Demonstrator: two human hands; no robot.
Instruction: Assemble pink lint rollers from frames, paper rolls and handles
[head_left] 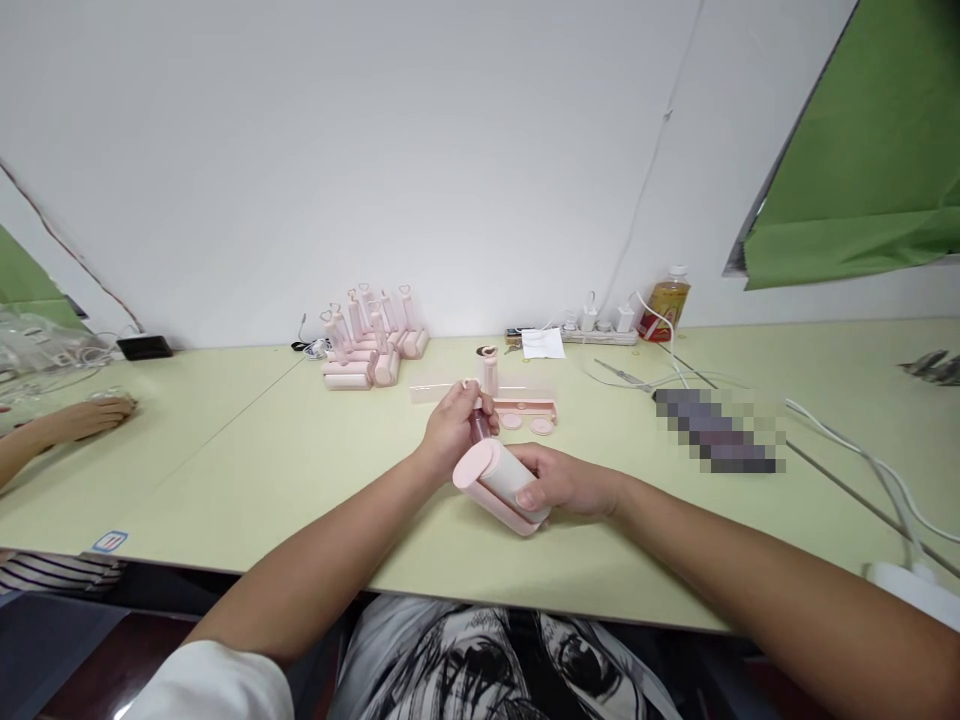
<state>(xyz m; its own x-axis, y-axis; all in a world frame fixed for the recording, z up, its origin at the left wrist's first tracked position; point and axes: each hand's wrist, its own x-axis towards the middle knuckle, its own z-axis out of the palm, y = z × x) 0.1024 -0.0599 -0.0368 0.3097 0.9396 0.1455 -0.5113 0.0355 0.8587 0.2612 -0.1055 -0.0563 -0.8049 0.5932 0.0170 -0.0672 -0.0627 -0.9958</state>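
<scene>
My right hand [562, 480] is wrapped round a pink case with a white roller [504, 485], tilted above the table in front of me. Just behind its upper end, my left hand [457, 420] grips a small pink handle [480, 424], its fingers closed round it. Beyond my hands another pink handle [490, 372] stands upright beside a long open pink shell [532, 408]. Two round pink caps lie near that shell, one of them a flat disc [541, 426]. A clear plastic strip [427, 393] lies to the left.
Several pink rollers with upright handles [367, 350] stand by the wall. At the back right are a power strip [600, 336], white paper [544, 343] and a drink bottle [665, 305]. Scissors [622, 374] and cables lie right. Another person's hand [97, 417] rests at far left.
</scene>
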